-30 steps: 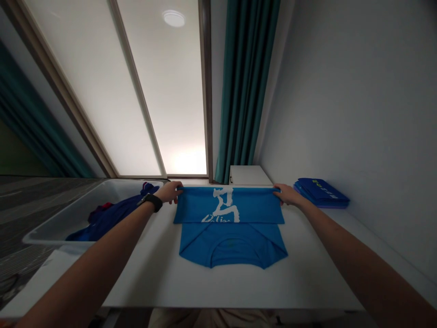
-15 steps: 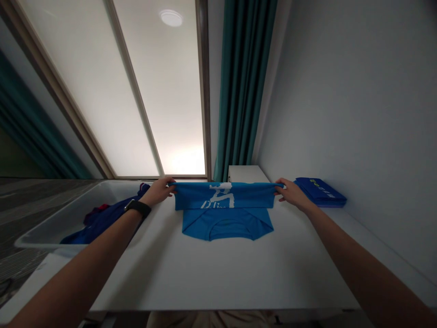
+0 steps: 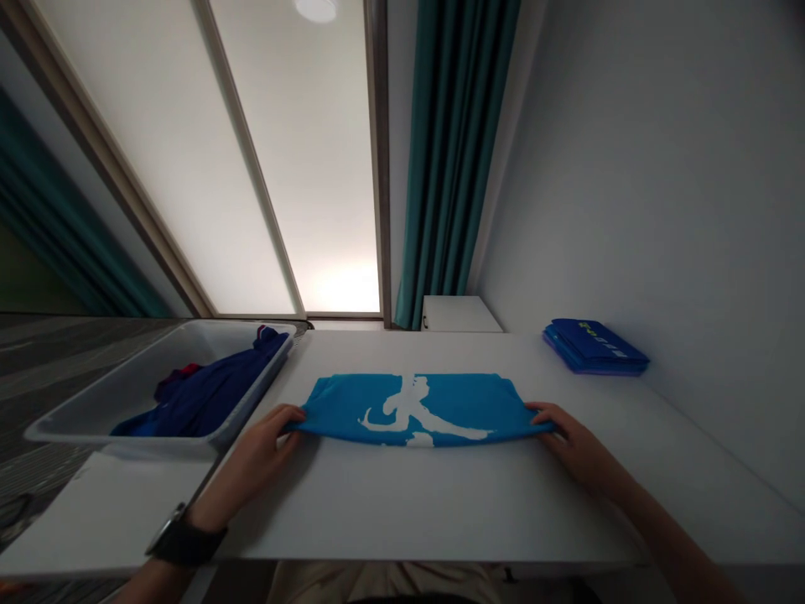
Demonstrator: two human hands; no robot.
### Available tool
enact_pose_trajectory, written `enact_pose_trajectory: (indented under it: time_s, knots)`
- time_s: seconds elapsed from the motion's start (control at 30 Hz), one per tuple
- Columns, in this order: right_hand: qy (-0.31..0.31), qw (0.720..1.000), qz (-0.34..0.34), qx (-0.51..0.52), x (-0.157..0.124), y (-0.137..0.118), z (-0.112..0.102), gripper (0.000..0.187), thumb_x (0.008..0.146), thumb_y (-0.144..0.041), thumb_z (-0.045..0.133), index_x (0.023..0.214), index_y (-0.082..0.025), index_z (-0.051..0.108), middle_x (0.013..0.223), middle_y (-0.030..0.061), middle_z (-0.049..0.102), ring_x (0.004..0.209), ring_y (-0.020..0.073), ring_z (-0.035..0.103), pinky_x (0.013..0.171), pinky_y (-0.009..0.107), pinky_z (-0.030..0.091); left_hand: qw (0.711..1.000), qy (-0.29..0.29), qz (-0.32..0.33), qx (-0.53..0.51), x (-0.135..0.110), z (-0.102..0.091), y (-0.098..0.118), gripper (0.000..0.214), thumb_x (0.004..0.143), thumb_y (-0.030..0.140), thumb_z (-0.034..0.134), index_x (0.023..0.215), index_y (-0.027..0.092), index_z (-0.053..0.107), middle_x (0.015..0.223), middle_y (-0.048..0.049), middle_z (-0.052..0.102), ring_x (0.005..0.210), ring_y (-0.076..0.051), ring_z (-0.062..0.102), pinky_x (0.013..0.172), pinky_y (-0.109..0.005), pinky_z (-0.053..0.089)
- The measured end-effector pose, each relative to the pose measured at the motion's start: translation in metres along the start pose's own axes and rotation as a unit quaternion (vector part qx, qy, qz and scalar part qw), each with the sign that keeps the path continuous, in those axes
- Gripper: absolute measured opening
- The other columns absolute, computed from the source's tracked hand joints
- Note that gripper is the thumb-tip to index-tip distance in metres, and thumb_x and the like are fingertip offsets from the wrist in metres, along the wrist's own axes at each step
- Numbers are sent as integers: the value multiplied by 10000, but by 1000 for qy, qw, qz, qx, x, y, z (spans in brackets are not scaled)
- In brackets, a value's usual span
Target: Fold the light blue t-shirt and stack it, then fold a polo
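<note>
A bright blue T-shirt (image 3: 352, 407) with a white printed figure lies folded into a wide band on the white table (image 3: 402, 503). My left hand (image 3: 275, 432) pinches its near left corner, thumb and fingers closed on the cloth. At the opposite end, my right hand (image 3: 563, 436) grips the near right corner in the same way. The front edge sags slightly between both hands. The collar is out of sight under the fold. A dark watch (image 3: 185, 538) sits on my left wrist.
To the left stands a translucent plastic bin (image 3: 126, 386) holding dark blue clothes (image 3: 207, 394) and something red. A stack of folded blue garments (image 3: 594, 346) lies by the wall at the right. Beyond the table's far edge is a white cabinet (image 3: 459, 314).
Both hands have brought the shirt's upper edge down toward me, covering the collar. The print now shows as a larger figure, and the hands sit lower and wider apart.
</note>
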State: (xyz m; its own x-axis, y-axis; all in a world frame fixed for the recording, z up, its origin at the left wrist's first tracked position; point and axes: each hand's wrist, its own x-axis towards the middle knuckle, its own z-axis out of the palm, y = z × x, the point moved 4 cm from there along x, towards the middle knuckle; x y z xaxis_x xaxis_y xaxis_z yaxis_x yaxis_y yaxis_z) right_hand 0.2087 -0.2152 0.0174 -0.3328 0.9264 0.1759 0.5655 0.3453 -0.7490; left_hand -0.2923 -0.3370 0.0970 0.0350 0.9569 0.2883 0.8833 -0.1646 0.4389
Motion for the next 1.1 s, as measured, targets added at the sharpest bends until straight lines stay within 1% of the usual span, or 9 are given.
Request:
enact_pose_trajectory:
  time_s: [0.1,0.17,0.27,0.4,0.6,0.77,0.97,1.03,1.1]
  knots:
    - [17,998,-35,-39,-12,1,8,119,805,-313,492,854,-246,578,1308,98,571,1231,284,525,1022,468,432,999,13,5,34,-18,11,-2,181,842,329,461,917,237,598,1109,-83,656,999,-235,662,868,-354,538]
    - [25,997,-51,-60,-15,1,12,114,796,-268,473,853,-243,569,1320,102,558,1241,277,518,1023,464,431,999,15,6,49,-25,15,-1,188,862,343,452,929,240,595,1171,-86,632,979,-227,672,823,-330,553]
    - [31,994,-64,-88,-17,0,15,131,783,-218,455,858,-240,559,1336,102,542,1226,267,530,1006,448,446,997,7,5,72,-31,20,2,208,893,388,446,923,236,586,1251,-91,588,897,-212,690,727,-297,566]
    - [38,992,-74,-100,-19,2,16,150,784,-196,443,865,-237,563,1351,94,528,1239,262,519,1005,442,450,996,-8,16,89,-32,23,4,217,920,391,426,919,237,578,1301,-92,555,889,-205,693,728,-289,563]
    - [57,992,-68,-93,-22,8,16,169,791,-196,456,893,-232,585,1330,98,533,1230,263,519,1028,465,432,996,-9,31,77,-31,22,0,219,924,394,437,918,239,590,1305,-88,550,939,-207,685,782,-294,562]
    - [88,990,-62,-94,-23,2,14,168,786,-195,447,886,-237,576,1261,100,559,1185,257,540,1015,466,442,997,9,42,59,-33,18,-1,220,917,417,462,920,251,605,1297,-76,565,1001,-219,668,821,-304,563]
    - [85,991,-39,-94,-23,0,13,220,749,-142,393,822,-237,578,1215,86,579,1152,248,558,1010,462,444,997,13,51,61,-32,17,0,255,904,446,464,900,265,644,1227,-67,621,1007,-228,668,858,-327,561]
    - [91,990,-38,-101,-23,0,11,233,774,-155,384,821,-234,598,1204,90,595,1144,249,566,1008,464,450,996,17,59,67,-31,18,-1,252,901,442,473,899,264,651,1197,-65,635,1041,-234,651,900,-346,545]
    - [103,987,-45,-115,-23,-1,10,261,828,-187,382,895,-232,630,1213,94,611,1149,250,570,1015,468,450,995,22,67,71,-31,19,-2,243,900,432,478,896,264,654,1170,-66,646,1056,-237,640,913,-359,539]
